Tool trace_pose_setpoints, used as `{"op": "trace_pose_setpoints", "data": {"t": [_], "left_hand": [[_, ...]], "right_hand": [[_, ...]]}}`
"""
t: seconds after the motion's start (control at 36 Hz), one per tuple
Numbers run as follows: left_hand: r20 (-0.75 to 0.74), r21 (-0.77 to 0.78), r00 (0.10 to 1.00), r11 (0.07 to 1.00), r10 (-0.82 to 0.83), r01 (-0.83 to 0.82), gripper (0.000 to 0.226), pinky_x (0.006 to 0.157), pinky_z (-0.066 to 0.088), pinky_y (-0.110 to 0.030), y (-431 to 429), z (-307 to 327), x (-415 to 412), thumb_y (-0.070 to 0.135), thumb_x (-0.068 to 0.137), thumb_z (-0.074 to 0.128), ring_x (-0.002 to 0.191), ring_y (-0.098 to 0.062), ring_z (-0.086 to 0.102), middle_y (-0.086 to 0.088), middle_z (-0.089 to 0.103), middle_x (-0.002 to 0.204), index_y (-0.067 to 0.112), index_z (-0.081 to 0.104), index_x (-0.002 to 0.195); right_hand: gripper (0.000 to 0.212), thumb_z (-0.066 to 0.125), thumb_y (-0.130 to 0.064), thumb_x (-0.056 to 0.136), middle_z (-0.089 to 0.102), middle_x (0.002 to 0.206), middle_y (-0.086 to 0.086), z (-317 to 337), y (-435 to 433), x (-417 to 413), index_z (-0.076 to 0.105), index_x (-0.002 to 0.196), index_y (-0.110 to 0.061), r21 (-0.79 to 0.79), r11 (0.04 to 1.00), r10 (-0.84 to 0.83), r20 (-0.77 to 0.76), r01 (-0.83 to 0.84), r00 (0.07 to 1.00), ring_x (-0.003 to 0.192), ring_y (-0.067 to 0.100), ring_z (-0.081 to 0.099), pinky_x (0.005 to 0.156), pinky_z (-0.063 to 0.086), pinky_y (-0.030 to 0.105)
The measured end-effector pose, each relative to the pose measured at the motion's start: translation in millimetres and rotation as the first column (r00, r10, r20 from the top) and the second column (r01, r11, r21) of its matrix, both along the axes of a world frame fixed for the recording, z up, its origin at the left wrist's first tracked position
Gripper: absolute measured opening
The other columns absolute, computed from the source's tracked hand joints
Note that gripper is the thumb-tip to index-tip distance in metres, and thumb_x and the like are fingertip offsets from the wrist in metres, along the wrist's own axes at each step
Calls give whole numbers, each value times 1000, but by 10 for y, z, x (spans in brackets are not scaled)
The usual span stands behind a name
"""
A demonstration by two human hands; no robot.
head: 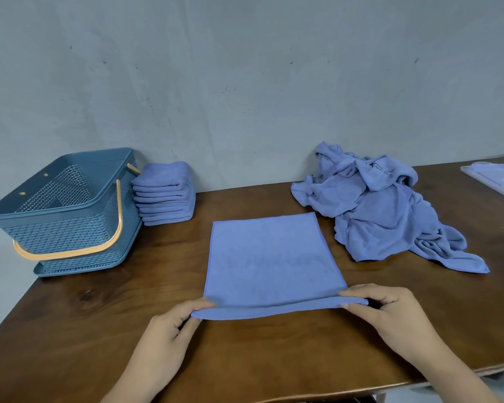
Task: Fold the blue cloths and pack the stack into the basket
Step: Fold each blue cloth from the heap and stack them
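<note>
A blue cloth (269,263) lies spread flat on the brown table (259,350), its near edge lifted a little. My left hand (169,327) pinches the near left corner and my right hand (390,309) pinches the near right corner. A stack of several folded blue cloths (165,193) stands at the back left, beside the blue plastic basket (67,210) with an orange handle. A heap of unfolded blue cloths (381,207) lies at the back right.
A grey wall runs behind the table. A pale tray-like object (495,178) sits at the far right edge. The table's front edge runs close below my forearms.
</note>
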State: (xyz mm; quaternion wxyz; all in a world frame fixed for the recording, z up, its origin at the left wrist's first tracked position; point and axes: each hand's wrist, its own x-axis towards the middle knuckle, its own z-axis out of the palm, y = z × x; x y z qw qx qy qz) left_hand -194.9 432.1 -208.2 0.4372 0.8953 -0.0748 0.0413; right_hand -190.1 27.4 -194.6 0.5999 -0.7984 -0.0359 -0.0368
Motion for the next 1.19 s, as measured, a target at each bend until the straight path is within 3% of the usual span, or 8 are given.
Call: {"op": "trace_pose_setpoints", "data": {"t": [0.25,0.42,0.56,0.67,0.89,0.94,1.03,1.19], "left_hand": [[-46,-71,996,995,-80,77,30,108,43,-15,2,102,-35,17,103,65,131,5,59,25,71,128,42,77,114],[-16,-165,1000,986,-23,20,29,75,39,-29,-12,155,90,40,102,55,86,-35,60,-7,65,86,18,72,106],[-20,-401,1000,916,16,-22,30,72,32,-38,-111,268,434,22,108,55,76,-22,49,-6,54,78,7,63,84],[-107,-520,992,846,73,-119,36,79,33,-43,-200,314,946,31,104,55,84,-27,51,-24,56,90,-2,60,92],[-375,-557,899,721,225,-412,32,96,59,-54,-356,313,2014,43,96,65,102,-23,75,-10,77,118,21,75,117],[-376,-495,894,763,244,-416,42,104,54,-59,-391,254,2062,45,97,65,110,-16,66,-14,69,127,18,65,129],[-262,-384,931,858,253,-342,27,101,45,-28,-445,173,1920,31,103,65,119,1,59,19,65,127,39,64,129],[-205,-238,952,932,227,-274,28,82,43,-16,-427,-3,1938,13,103,60,99,16,61,27,73,103,36,78,103]], "right_hand": [[33,84,2,82,81,104,-8,-4,23,-28,88,91,-30,-20,998,62,-3,-62,998,107,5,73,93,51,11],[20,72,-15,91,79,116,-1,55,17,33,85,103,-25,-2,993,119,58,-120,991,117,13,71,102,53,24],[19,61,-25,99,66,86,12,140,45,337,75,92,-14,73,995,57,91,-64,994,85,36,62,83,47,34],[21,63,-33,101,73,94,4,273,163,779,79,97,-21,162,987,-11,38,5,999,91,16,69,84,50,26],[47,64,-40,103,27,72,11,238,394,1903,39,73,-13,82,972,-215,-89,222,973,69,31,29,74,24,39],[23,62,-42,104,52,82,6,150,435,1988,63,98,-20,19,979,-201,-119,205,972,77,29,53,89,55,52],[47,62,-29,104,65,113,-13,-25,414,1986,48,141,-54,-52,985,-167,-93,162,982,82,-1,59,73,47,21],[29,60,-22,102,65,101,-36,-174,375,2016,65,110,-49,-263,960,-114,-52,97,992,95,-10,61,77,47,14]]}}
